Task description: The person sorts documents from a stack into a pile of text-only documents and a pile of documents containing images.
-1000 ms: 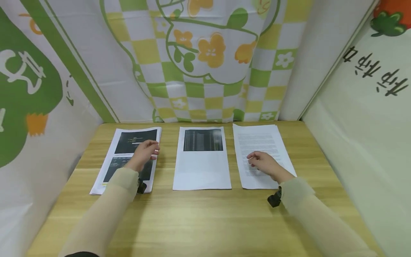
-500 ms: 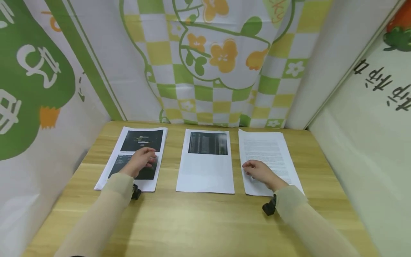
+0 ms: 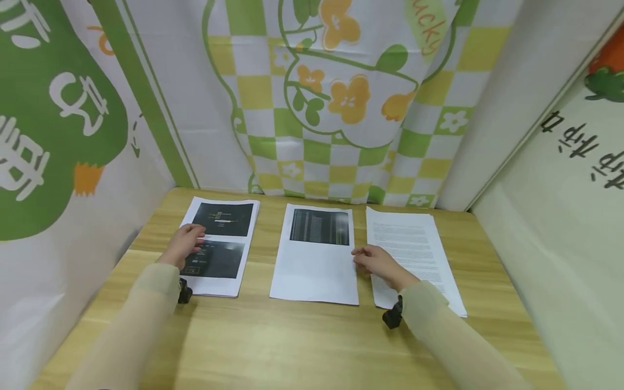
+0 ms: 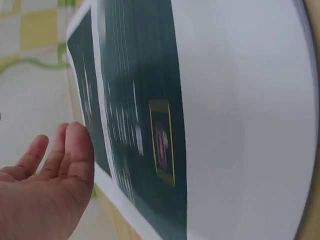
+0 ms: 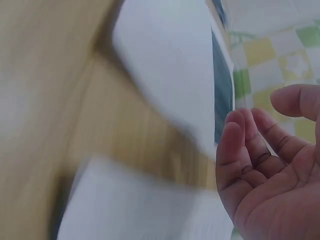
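Three paper stacks lie side by side on a wooden table (image 3: 273, 346). My left hand (image 3: 184, 242) is over the left edge of the left stack (image 3: 221, 286), whose top sheet has two dark printed pictures; its fingers are relaxed and hold nothing, as the left wrist view shows with the hand (image 4: 55, 185) beside the page. My right hand (image 3: 380, 264) hovers at the gap between the middle sheet (image 3: 314, 273) and the right stack (image 3: 414, 244) of printed text. In the right wrist view the fingers (image 5: 231, 142) are loosely bent, with nothing between them and the thumb.
A checked green, yellow and white cloth (image 3: 317, 151) hangs behind the table's back edge. White printed sheets line the left wall (image 3: 112, 216) and right wall (image 3: 551, 227). Small dark wrist cameras (image 3: 392, 314) sit under both cuffs.
My left hand has moved left across the left stack toward its outer edge. My right hand has moved left from the text stack to the middle sheet's right edge. The head view has shifted.
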